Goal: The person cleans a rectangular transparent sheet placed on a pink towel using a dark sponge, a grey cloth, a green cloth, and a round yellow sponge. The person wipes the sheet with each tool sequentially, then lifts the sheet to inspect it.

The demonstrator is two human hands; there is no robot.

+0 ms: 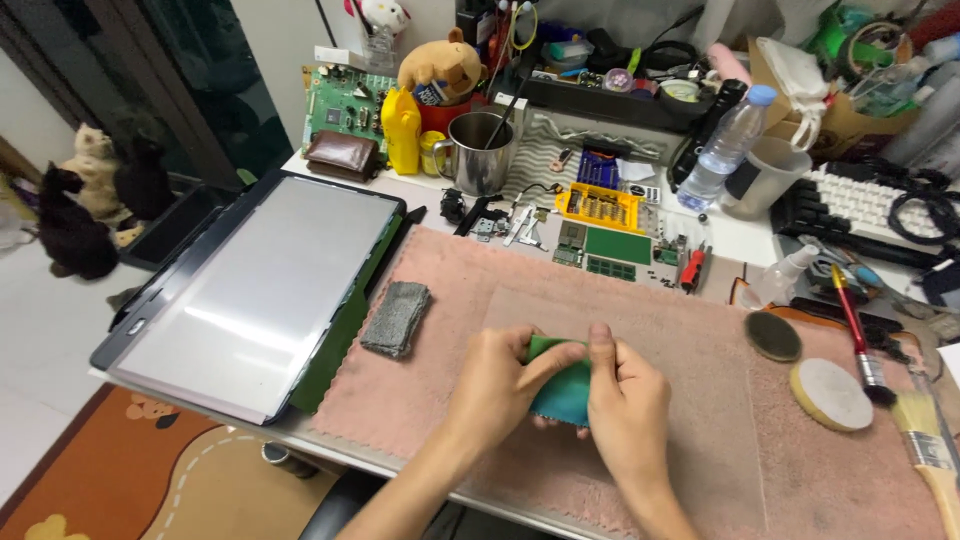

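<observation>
A small green cloth is pinched between both hands, just above the pink mat and near that mat's front edge. The left hand grips the cloth's left side, its fingers curled tight around it with the thumb laid over the top edge. The right hand grips the right side, thumb pressed flat on the cloth and the remaining fingers folded behind it, so both hands are closed on the same cloth and touch each other across it. Left of the cloth, on the mat, lies a grey sponge pad. Further left of the cloth, off the mat, a flat display panel lies face up on the surface, with a green sheet showing along its right edge. Right of the cloth, on the mat, sit a dark round pad and a pale round pad, and beyond them a red-handled brush and a wide paintbrush. Behind the cloth, past the mat's far edge, are green circuit boards, a yellow tool case, a metal mug and a clear water bottle.
</observation>
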